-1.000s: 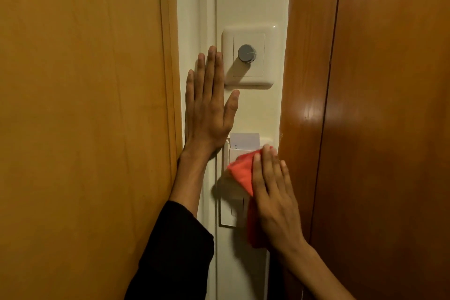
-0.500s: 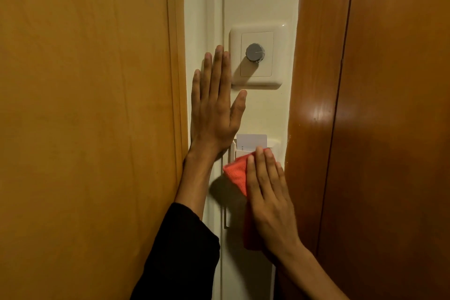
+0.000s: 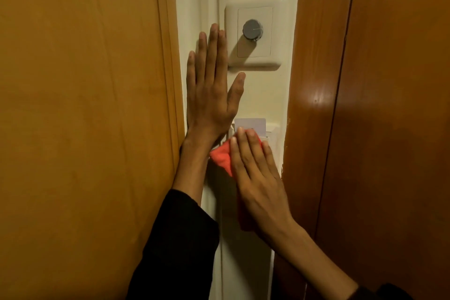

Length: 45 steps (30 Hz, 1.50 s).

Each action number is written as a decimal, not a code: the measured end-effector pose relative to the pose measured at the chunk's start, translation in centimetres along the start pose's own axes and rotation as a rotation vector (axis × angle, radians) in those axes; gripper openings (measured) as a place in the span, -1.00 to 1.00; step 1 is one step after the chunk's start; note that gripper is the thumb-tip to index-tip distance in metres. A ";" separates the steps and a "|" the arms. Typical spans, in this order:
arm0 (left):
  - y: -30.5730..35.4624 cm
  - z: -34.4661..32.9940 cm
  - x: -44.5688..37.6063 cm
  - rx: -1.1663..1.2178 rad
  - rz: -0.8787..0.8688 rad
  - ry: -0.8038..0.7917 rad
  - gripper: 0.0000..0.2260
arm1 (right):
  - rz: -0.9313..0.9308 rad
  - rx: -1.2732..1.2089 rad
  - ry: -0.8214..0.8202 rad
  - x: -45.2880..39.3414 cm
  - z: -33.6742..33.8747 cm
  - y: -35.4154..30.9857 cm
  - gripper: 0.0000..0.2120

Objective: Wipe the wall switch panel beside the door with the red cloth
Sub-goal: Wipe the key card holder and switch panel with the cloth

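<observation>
1. Head view, layout. A narrow strip of cream wall (image 3: 258,95) is shown between a light wooden door (image 3: 85,117) on the left and a darker wooden panel (image 3: 365,129) on the right. A dial plate (image 3: 255,34) with a grey knob (image 3: 252,29) is mounted high on the strip.

2. Head view, panel. The switch panel (image 3: 272,130) is seen below the dial plate, largely covered; only its upper right corner and a white card (image 3: 250,125) standing in its top slot are exposed.

3. Head view, right grip. The right hand (image 3: 258,178) is laid flat, fingers extended and together, and the red cloth (image 3: 222,157) is pressed beneath it against the panel. The cloth is pinned by the palm rather than pinched; a fold protrudes to the left of the fingers.

4. Head view, left grip. The left hand (image 3: 211,85) is spread open and flat on the wall beside the dial plate; nothing is held. It is judged to serve as a brace.

5. Technique, as judged. Even palm pressure should be kept so that the cloth is not left behind during a stroke. The card should be skirted, since it could be dislodged by an upward pass. The covered lower face and edges probably remain to be wiped, and light pressure is advised lest a switch be toggled.
</observation>
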<state>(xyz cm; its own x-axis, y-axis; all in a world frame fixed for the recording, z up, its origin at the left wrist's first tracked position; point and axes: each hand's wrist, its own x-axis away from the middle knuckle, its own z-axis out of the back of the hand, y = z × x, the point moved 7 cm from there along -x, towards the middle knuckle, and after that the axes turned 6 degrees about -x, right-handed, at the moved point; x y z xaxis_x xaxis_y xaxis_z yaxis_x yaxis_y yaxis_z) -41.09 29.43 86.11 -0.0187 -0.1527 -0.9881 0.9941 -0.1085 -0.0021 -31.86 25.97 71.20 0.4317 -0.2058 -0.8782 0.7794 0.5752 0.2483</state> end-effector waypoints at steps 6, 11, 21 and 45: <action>0.1 0.0 0.1 0.026 0.001 -0.007 -0.41 | 0.129 0.032 -0.145 3.5 -1.0 0.1 -0.19; 0.1 0.2 0.1 0.045 -0.008 -0.008 -0.39 | -0.029 -0.022 0.012 3.1 1.5 3.2 -0.22; 0.2 0.0 0.2 0.046 -0.009 -0.013 -0.32 | 0.079 0.020 -0.079 5.1 -0.4 2.1 -0.27; 0.2 -0.1 0.1 0.019 -0.001 -0.021 -0.28 | 0.202 0.024 -0.086 2.4 -0.8 -0.5 -0.40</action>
<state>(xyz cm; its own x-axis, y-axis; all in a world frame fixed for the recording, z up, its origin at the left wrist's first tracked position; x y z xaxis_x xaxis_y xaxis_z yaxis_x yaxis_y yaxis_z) -40.85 29.46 86.02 -0.0217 -0.1733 -0.9846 0.9919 -0.1271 0.0005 -31.55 25.82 68.67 0.6164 -0.1560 -0.7718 0.6835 0.5927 0.4261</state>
